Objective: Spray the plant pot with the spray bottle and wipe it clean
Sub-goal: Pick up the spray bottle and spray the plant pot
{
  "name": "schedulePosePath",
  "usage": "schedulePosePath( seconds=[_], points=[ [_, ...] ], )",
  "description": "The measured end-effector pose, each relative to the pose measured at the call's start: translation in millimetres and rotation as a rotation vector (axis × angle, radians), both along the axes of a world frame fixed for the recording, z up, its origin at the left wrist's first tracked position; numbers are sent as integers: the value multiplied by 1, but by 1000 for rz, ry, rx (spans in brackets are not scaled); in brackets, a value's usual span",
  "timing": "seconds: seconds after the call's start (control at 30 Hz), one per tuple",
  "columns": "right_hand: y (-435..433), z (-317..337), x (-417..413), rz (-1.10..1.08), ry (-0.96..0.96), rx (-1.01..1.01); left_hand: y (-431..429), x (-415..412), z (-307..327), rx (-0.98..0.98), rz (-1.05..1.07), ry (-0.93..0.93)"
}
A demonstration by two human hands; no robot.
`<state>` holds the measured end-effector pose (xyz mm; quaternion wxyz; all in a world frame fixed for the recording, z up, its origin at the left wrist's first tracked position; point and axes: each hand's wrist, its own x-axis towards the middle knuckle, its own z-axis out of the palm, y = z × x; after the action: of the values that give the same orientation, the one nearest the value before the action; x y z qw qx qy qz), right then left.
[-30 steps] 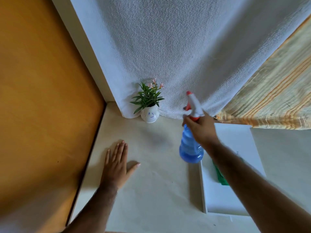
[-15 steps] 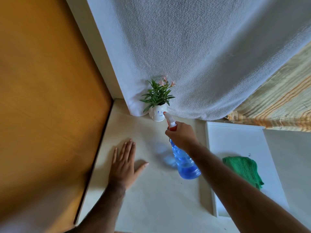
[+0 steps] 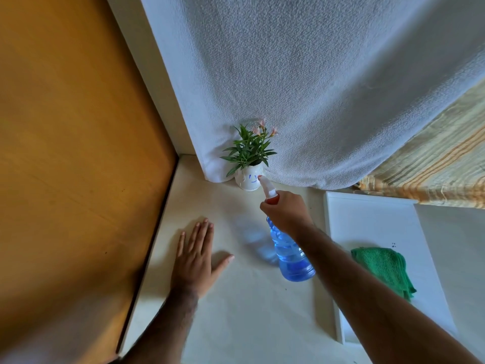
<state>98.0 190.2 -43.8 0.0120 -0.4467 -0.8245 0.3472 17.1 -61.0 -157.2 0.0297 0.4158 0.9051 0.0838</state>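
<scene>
A small white plant pot (image 3: 246, 179) with a blue smiley face and a green plant with pink flowers stands at the back of the cream table, against the white cloth. My right hand (image 3: 286, 214) grips the neck of a blue spray bottle (image 3: 291, 254), held off the table and tilted, its white nozzle almost touching the pot's right side. My left hand (image 3: 195, 258) lies flat on the table, fingers spread, holding nothing. A folded green cloth (image 3: 383, 267) rests on the white tray (image 3: 367, 222) at the right.
A white textured cloth (image 3: 301, 88) hangs behind the pot. An orange wooden panel (image 3: 73, 153) borders the table on the left. A striped yellow curtain (image 3: 433, 166) hangs at the back right. The table edge (image 3: 147, 258) runs along the panel.
My right hand has carried the spray bottle left and forward from above the tray's edge until its nozzle points at the pot. The green cloth has come into full view. My left hand stayed flat.
</scene>
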Motion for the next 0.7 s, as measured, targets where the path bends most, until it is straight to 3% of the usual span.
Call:
schedulePosePath(
  seconds=[0.2,0.43,0.57,0.7],
  points=[
    [-2,0,-5,6,-43,14,0,0,1,5,5,3],
    [-3,2,7,-59,48,-27,-1,0,2,27,0,7],
    [1,16,29,-158,307,-127,-1,0,2,38,-5,-1],
    [19,40,67,-363,572,-16,-2,-1,1,33,-9,-11]
  ],
)
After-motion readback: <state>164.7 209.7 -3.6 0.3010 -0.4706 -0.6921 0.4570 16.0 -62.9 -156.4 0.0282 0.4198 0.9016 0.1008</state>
